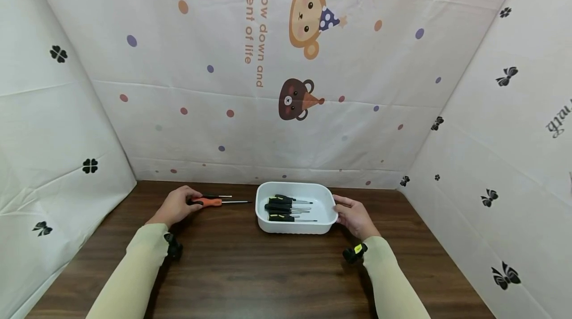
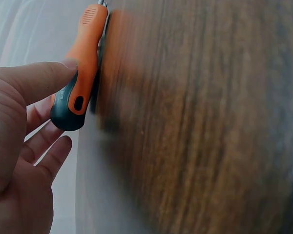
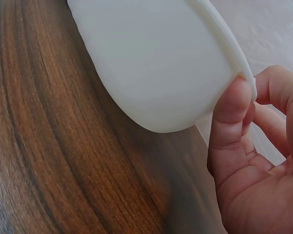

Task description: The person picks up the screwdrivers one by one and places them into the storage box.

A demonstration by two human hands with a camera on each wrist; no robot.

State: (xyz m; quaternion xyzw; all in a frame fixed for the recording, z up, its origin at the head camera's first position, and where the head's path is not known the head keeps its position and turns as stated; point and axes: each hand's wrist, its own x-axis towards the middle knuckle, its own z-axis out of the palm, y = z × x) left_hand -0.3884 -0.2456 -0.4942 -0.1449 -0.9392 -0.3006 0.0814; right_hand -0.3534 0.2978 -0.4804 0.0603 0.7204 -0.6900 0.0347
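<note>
My left hand [image 1: 179,204] pinches an orange and black screwdriver [image 1: 211,202] by its handle, at the left of the table. Its shaft points right toward a white plastic basket. In the left wrist view, the thumb lies on the orange handle [image 2: 88,58] and the fingers are behind it. Just beyond it in the head view is a thin dark screwdriver [image 1: 218,196]. My right hand [image 1: 356,218] pinches the right rim of the white basket [image 1: 296,228], thumb against the wall in the right wrist view. Several black-handled screwdrivers [image 1: 280,207] lie inside, shafts to the right.
The dark wood table [image 1: 259,274] carries everything. White printed cloth [image 1: 250,130] rises behind it, and more cloth walls stand at the left [image 1: 58,125] and right [image 1: 469,160]. The basket sits close to the back cloth.
</note>
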